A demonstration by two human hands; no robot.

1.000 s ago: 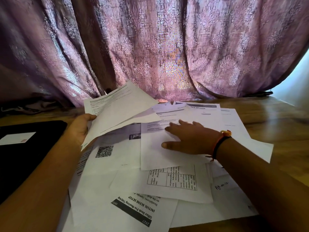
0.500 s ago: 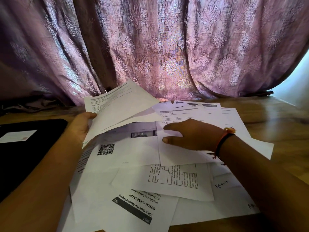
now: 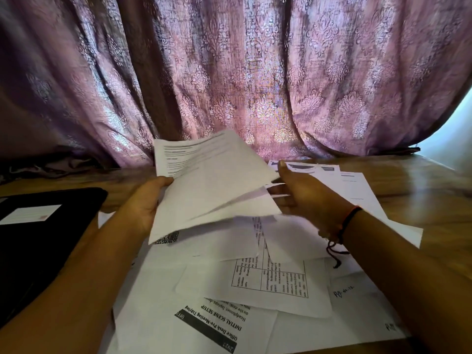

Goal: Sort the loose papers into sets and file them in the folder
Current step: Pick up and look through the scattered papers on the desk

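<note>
A patterned purple curtain (image 3: 255,72) hangs behind the wooden table (image 3: 421,187), with a pale wall (image 3: 457,134) at right

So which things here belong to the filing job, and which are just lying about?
Job in hand:
- held sheets, in the grip of the left hand
- right hand, at their right edge
- loose papers, spread out underneath
- black folder, off to the left

Just lying about:
- patterned curtain
- wooden table
- cord bracelet on the right wrist

Single head-worn view — forward and down, close over table (image 3: 421,180), toward curtain (image 3: 255,72)
</note>
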